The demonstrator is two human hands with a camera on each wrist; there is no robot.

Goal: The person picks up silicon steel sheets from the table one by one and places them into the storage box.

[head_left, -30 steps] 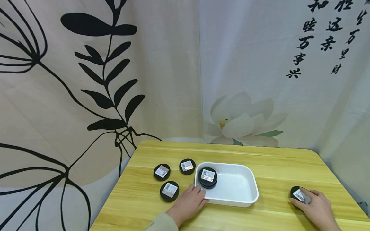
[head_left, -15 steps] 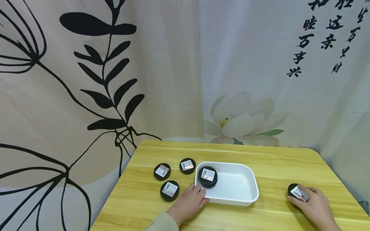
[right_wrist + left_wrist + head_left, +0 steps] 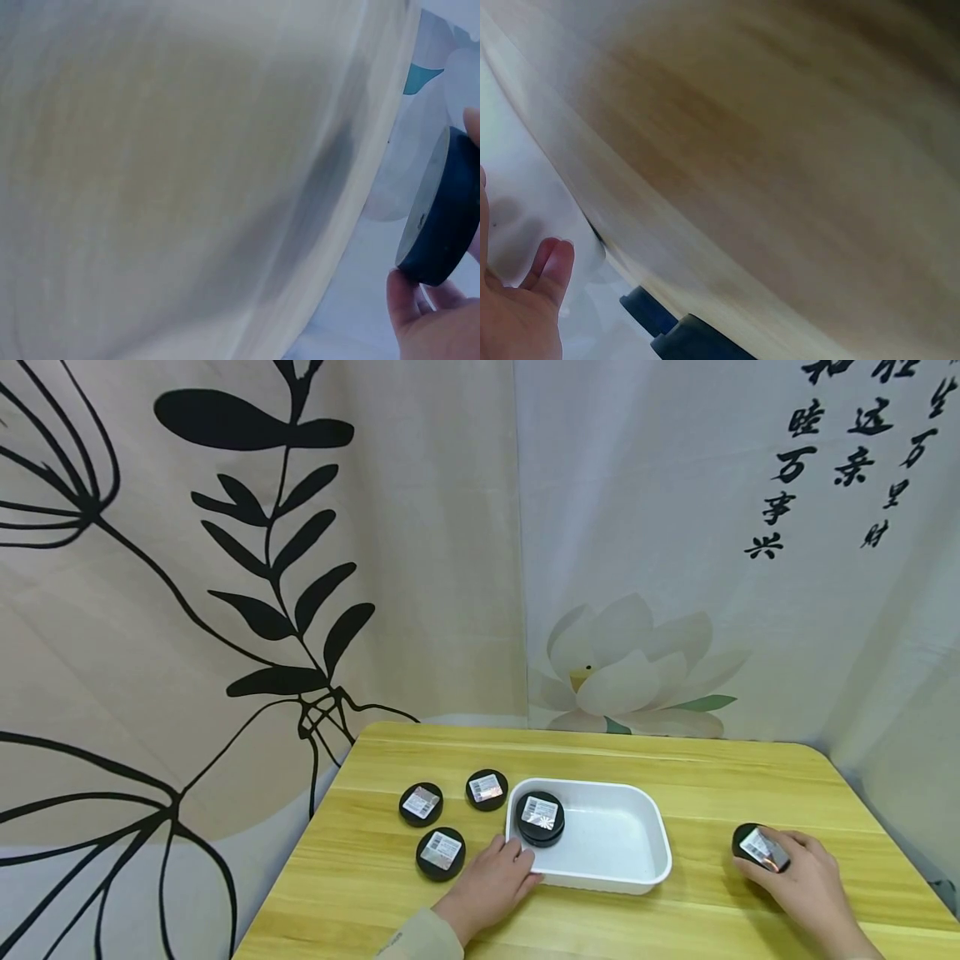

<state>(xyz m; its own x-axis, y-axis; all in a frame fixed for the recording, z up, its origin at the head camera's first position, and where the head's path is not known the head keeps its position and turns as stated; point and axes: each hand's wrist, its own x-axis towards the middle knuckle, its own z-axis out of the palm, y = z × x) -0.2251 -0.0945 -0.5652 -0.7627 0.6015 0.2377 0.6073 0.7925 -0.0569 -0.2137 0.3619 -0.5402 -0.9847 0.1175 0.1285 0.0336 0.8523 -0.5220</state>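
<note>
My right hand holds a round flat black container by its edge, thumb and fingers on opposite sides. It has a white barcode label on top; in the right wrist view the black container shows a dark side wall and a pale face, raised off the table. My left hand grips the near left corner of a white tray. Inside the tray's left end lies a stack of similar black containers. In the left wrist view the fingers lie against the tray's white wall.
Three more labelled black containers lie on the wooden table left of the tray. A patterned curtain hangs behind the table.
My right hand has lifted the black container slightly and carried it a little leftward and away from me. My left hand and the tray have stayed put.
</note>
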